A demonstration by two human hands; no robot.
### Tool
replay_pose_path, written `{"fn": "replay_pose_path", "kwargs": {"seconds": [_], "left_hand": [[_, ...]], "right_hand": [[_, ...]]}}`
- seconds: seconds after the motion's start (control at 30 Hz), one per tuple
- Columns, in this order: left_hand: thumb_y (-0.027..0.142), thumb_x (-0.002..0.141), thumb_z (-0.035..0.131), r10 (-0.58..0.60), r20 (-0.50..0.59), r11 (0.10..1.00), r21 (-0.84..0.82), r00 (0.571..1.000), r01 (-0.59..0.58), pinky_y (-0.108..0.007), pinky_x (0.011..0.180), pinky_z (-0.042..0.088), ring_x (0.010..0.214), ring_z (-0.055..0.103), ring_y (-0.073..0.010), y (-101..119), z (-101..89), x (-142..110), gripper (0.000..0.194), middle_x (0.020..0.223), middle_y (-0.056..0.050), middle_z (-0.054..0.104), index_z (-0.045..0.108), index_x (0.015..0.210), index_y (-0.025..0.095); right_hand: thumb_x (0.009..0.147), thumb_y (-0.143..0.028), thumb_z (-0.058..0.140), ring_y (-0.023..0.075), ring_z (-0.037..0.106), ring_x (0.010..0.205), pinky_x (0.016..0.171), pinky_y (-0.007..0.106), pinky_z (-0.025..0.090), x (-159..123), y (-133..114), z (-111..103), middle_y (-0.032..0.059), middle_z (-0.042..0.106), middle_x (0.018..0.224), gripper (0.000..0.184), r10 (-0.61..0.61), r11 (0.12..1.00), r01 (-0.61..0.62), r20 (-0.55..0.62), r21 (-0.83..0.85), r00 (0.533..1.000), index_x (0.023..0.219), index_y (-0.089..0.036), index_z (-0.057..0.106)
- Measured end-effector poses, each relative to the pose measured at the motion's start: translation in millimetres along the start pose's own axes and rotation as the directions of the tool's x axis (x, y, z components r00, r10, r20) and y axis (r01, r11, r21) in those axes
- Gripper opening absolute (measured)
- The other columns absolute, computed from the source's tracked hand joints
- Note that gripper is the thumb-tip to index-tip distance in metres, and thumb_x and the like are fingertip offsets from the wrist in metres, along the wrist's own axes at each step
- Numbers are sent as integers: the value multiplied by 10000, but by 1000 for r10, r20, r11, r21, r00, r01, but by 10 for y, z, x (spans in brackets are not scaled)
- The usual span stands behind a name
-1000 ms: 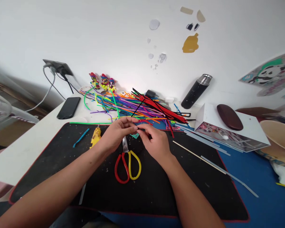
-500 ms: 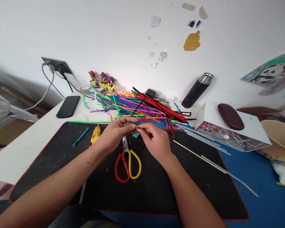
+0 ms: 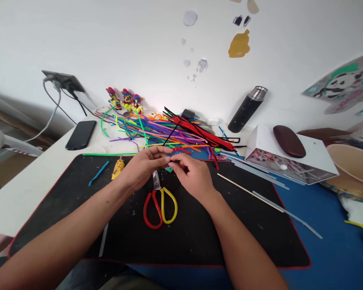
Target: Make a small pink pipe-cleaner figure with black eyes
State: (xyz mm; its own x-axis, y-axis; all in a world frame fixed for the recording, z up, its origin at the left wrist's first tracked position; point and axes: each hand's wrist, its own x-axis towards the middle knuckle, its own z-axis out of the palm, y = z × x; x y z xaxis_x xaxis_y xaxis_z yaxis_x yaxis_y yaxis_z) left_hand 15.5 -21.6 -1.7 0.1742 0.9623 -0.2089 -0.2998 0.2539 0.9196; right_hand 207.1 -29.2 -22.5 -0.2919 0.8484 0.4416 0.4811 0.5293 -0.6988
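Observation:
Over the black mat (image 3: 193, 241), my left hand (image 3: 149, 163) and my right hand (image 3: 193, 173) meet fingertip to fingertip. Both are closed in a pinch on a small dark piece (image 3: 170, 162), mostly hidden by the fingers; I cannot tell its kind. Just beyond my left fingers a thin black pipe cleaner (image 3: 172, 132) slants up across the pile; whether it joins the pinched piece is unclear. Scissors (image 3: 161, 207) with one red and one yellow handle lie below my hands, blades partly hidden. A yellow glue-gun-like tool (image 3: 117, 168) lies left of my left hand.
Behind my hands spreads a pile of coloured pipe cleaners (image 3: 175, 133). Small figures (image 3: 125, 99), a phone (image 3: 80, 135) and a black flask (image 3: 247, 109) stand or lie around it. At right are a white box (image 3: 293, 161), clear glue sticks (image 3: 260, 175) and a thin wooden stick (image 3: 249, 192).
The whole view has shifted slightly, so things appear a little further left and up. My hands keep the same fingertip pinch, with only a slight change in finger position.

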Motion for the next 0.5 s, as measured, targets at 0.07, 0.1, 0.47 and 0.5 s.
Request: {"fn": "replay_pose_path", "kwargs": {"seconds": [0.07, 0.1, 0.47, 0.5], "left_hand": [[311, 626, 1043, 13, 7, 1000, 0, 1000, -13, -235, 769, 562, 777, 728, -152, 7, 4, 0, 478, 838, -49, 793, 818, 1016, 151], [311, 627, 1042, 22, 11, 1000, 1, 1000, -22, -235, 769, 560, 771, 724, -149, 9, 5, 2, 476, 834, -47, 789, 817, 1015, 151], [264, 833, 813, 11, 259, 841, 519, 966, -149, -304, 762, 522, 779, 703, -188, -137, 206, -57, 253, 842, -10, 767, 768, 1074, 204], [241, 849, 778, 11, 295, 795, 577, 955, -188, -306, 762, 518, 786, 703, -192, -174, 257, -66, 217, 848, -7, 767, 767, 1064, 211]], "right_hand": [[1054, -356, 666, 131, 594, 580, 617, 260, 405, 3, -12, -12, -24, 711, 712, 175, 10, 1000, -10, 10, 11, 1000, 1118, -246, 786], [1054, -367, 667, 129, 590, 576, 615, 260, 410, 6, -17, -21, -26, 707, 708, 182, 16, 999, -16, 14, 28, 1000, 1122, -248, 787], [1027, -503, 668, 155, 628, 618, 577, 276, 487, 100, 102, -174, 18, 728, 767, 299, 262, 911, -160, -232, 380, 937, 1003, -220, 764], [1028, -503, 667, 151, 620, 610, 577, 274, 486, 101, 110, -173, 13, 721, 756, 301, 263, 912, -163, -230, 377, 937, 1001, -219, 762]]}}
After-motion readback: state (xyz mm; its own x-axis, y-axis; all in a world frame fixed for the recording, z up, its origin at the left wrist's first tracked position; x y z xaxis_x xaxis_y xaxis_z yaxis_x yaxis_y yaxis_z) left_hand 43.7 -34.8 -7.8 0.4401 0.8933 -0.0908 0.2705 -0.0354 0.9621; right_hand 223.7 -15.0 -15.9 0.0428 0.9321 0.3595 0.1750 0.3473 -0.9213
